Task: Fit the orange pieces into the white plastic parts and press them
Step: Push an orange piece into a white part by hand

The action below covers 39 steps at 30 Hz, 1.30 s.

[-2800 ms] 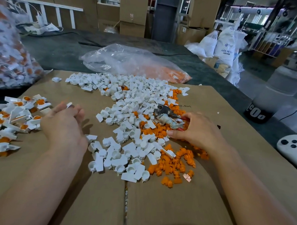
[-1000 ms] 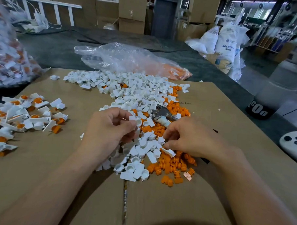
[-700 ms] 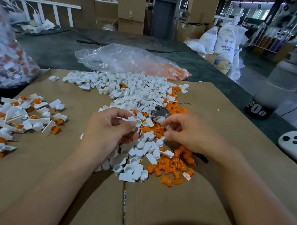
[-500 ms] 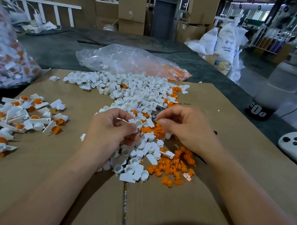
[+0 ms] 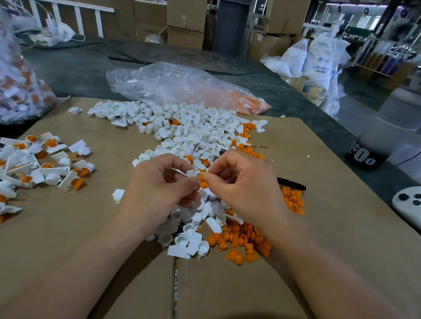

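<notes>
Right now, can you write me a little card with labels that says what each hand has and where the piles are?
left hand: pinches a white part
right hand: pinches an orange piece, held against the white part
loose white parts: big heap beyond and under the hands
loose orange pieces: heap by the right wrist
finished pieces: white with orange inside, heap at the left
surface: brown cardboard
behind: clear plastic bag with orange inside

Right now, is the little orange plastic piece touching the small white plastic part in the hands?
Touching. Head view: the little orange plastic piece in the right hand butts against the small white plastic part in the left hand, no gap.
</notes>
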Motion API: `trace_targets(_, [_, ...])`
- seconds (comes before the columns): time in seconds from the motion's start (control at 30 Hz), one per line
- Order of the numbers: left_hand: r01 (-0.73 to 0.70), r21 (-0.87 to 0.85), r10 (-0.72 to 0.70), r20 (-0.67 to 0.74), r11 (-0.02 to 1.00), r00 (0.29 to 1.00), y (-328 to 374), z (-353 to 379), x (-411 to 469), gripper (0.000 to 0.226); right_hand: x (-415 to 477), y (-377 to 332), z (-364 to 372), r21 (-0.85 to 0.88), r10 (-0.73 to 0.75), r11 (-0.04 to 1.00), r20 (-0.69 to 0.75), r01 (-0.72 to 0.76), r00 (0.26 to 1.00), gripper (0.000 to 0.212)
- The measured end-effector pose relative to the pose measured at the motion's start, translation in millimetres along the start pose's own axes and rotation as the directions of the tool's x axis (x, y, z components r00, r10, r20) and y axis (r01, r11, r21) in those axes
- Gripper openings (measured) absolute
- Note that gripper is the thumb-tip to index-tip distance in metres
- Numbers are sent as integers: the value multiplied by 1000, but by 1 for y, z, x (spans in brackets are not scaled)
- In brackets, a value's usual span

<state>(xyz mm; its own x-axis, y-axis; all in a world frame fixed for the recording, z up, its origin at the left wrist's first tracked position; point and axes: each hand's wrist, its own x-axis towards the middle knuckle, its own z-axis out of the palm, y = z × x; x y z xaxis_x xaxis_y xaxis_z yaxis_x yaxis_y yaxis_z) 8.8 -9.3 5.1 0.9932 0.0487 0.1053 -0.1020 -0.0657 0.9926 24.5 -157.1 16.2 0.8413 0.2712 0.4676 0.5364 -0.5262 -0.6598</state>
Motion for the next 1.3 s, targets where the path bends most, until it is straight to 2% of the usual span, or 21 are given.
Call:
trace_targets(0.2, [-25, 14, 25, 7, 1000, 1000, -1, 0, -1, 13, -1, -1, 5, -52, -54, 997, -13, 53, 998, 10])
trace_targets(0.4, [-31, 7, 31, -20, 1000, 999, -2, -3, 2, 15, 0, -1, 2, 57, 10, 998, 57, -14, 998, 3])
trace_targets(0.53, [-51, 13, 51, -13, 999, 999, -2, -3, 3, 18, 0, 0, -1, 115, 56, 991, 75, -64, 996, 23])
trace_targets(0.7, [-48, 34, 48, -7, 998, 999, -6, -2, 3, 26, 0, -2, 0, 50, 47, 998, 32, -48, 998, 30])
trace_targets(1.0, [-66, 83, 66, 13, 994, 998, -7, -1, 1, 20, -3, -3, 7, -19, 10, 1000, 18, -9, 1000, 10])
trace_targets(1.07, [-57, 66, 57, 8, 996, 998, -6, -1, 2, 20, -2, -2, 6, 8, 22, 1000, 28, -22, 999, 8])
trace_targets(1.2, [-48, 6, 48, -16, 999, 999, -2, -1, 3, 23, 1, 1, 1, 198, 111, 972, 94, -127, 989, 24])
trace_targets(1.3, [-49, -6, 49, -4, 999, 999, 0, -1, 2, 21, 2, 2, -1, 259, 130, 953, 127, -159, 983, 26])
